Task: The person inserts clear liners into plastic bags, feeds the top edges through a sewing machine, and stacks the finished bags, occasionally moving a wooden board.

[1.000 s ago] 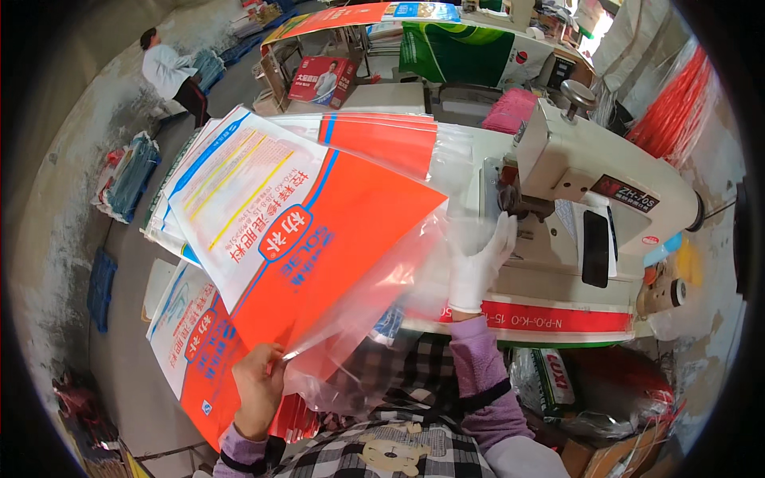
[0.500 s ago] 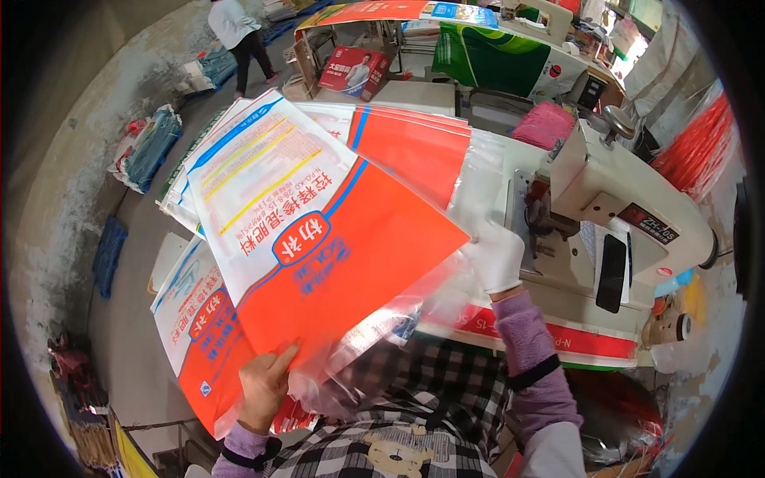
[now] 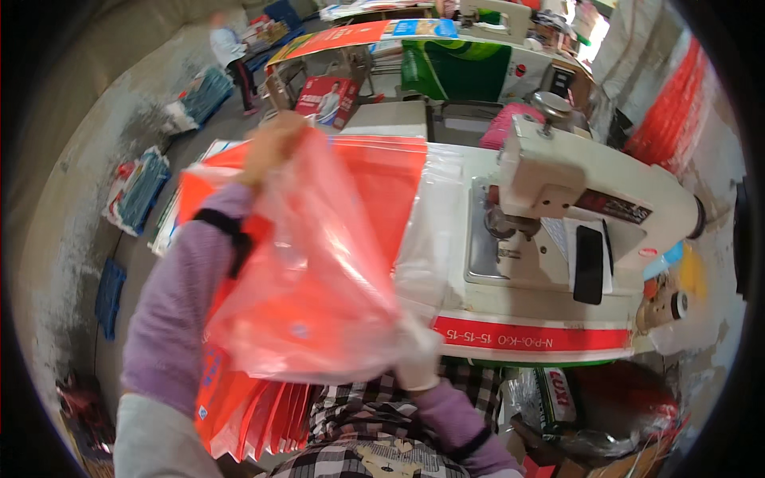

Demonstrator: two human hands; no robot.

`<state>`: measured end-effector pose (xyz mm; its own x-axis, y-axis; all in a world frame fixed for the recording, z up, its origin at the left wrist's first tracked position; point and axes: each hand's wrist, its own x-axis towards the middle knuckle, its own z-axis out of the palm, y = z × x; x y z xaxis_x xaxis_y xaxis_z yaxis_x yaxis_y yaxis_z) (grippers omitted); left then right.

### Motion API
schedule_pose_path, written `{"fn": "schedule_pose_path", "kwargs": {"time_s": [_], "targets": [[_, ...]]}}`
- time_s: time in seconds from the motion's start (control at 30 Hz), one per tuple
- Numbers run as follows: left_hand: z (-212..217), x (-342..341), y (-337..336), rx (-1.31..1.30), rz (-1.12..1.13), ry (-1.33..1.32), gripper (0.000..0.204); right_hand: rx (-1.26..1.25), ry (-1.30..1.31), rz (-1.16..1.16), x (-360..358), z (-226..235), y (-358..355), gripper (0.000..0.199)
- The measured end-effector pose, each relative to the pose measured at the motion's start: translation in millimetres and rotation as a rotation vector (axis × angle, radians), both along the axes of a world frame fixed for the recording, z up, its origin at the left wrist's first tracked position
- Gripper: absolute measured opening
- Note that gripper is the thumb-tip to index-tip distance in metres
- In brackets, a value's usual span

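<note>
A clear plastic bag (image 3: 319, 263) stretches loosely over orange printed sacks in front of me. My left hand (image 3: 275, 147), bare and smeared by motion, reaches far across and grips its raised far end. At the near right corner, my right hand (image 3: 418, 354), in a white glove, closes on the same plastic; its fingers are partly hidden. Beneath and beyond lies a stack of orange sacks (image 3: 390, 187). More orange sacks (image 3: 267, 414) hang fanned at the near left, by my lap.
A sewing machine (image 3: 558, 171) stands on the table to the right, with a dark phone (image 3: 588, 265) beside it. Red strands (image 3: 665, 107) hang behind. Blue bundles (image 3: 143, 191) lie along the left wall. A person (image 3: 231, 52) stands at the far left.
My left hand has gone from the near edge to the far side. The printed sack has left its raised position, and clear plastic is now on top. My right hand came nearer and left.
</note>
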<state>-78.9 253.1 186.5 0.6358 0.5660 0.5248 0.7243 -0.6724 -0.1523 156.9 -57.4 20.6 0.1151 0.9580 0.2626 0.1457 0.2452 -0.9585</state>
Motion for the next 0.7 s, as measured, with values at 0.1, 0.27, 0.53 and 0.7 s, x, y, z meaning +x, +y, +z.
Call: {"fn": "schedule_pose_path", "kwargs": {"time_s": [0.1, 0.27, 0.53, 0.7], "targets": [[-66.9, 146.0, 1.0, -0.229, -0.413, -0.142, 0.038, -0.234, 0.251, -0.344, 60.2, -28.0, -43.3, 0.040], [-134.0, 254.8, -2.5, -0.670, -0.752, -0.131, 0.035, -0.251, 0.055, -0.630, 96.3, -43.3, -96.3, 0.038], [-172.1, 258.8, -10.0, -0.575, -0.839, -0.026, 0.027, -0.450, -0.439, -0.471, 116.8, -52.1, -120.8, 0.026], [-149.7, 276.8, -21.0, -0.451, -0.658, 0.207, 0.021, -0.355, -0.010, -0.506, 102.9, -40.2, -122.6, 0.025]]}}
